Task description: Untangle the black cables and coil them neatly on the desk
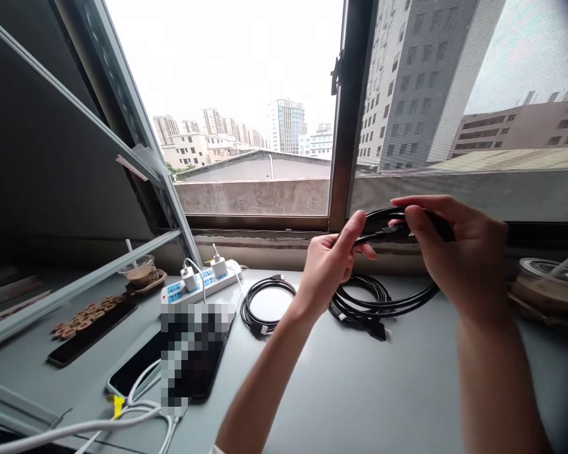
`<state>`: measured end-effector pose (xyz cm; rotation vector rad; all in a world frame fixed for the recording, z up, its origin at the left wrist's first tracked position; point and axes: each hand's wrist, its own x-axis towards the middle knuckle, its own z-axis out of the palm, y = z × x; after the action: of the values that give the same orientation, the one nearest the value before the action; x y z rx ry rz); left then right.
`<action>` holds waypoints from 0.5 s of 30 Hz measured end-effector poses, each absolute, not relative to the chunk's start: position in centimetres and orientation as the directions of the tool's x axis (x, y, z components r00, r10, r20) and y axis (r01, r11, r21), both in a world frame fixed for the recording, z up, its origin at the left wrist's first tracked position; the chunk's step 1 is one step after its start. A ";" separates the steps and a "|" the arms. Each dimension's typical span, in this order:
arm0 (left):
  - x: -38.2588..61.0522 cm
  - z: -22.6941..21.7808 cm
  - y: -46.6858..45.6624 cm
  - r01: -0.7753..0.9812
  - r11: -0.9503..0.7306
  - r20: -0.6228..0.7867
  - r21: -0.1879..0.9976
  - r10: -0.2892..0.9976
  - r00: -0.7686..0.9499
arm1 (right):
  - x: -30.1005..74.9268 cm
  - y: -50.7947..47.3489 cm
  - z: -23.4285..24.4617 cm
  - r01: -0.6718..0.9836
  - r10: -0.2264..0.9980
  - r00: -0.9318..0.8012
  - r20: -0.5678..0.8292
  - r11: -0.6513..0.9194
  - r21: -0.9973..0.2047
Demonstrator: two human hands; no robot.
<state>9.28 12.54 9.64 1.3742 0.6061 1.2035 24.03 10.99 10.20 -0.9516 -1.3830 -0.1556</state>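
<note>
Black cable (383, 232), pinched between left hand (329, 265) and right hand (454, 252); one more coiled cable (244, 309) lies nearby, two white chargers (219, 266) in one power strip (175, 291).

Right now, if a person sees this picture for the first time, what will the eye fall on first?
The left hand and the right hand, raised mid-frame before the window, both pinch a black cable whose loops hang down to the grey desk. Left of them on the desk lie a smaller coiled cable and a white power strip with two chargers plugged in.
</note>
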 end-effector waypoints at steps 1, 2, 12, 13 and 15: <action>9.4 9.6 12.5 -0.248 -0.281 0.347 0.927 0.894 0.284 | 24.2 11.0 10.3 0.550 0.485 0.243 0.840 0.644 -0.532; 9.4 9.6 12.4 -0.218 -0.331 0.380 0.918 0.890 0.251 | 24.3 10.9 10.3 0.479 0.561 0.233 0.794 0.645 -0.596; 7.7 10.4 13.2 -0.321 -0.160 0.299 0.933 0.842 0.450 | 24.1 11.0 10.1 0.335 0.687 0.100 0.720 0.659 -0.674; 7.7 10.4 13.3 -0.317 -0.149 0.286 0.937 0.847 0.447 | 23.9 11.1 10.0 0.345 0.646 0.091 0.758 0.694 -0.632; 7.6 10.4 13.3 -0.306 -0.136 0.271 0.942 0.847 0.458 | 23.6 11.0 10.0 0.387 0.584 0.017 0.812 0.745 -0.544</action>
<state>7.55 13.29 10.41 1.3611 0.5264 1.0774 23.57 11.04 9.98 -0.8008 -1.5999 0.1813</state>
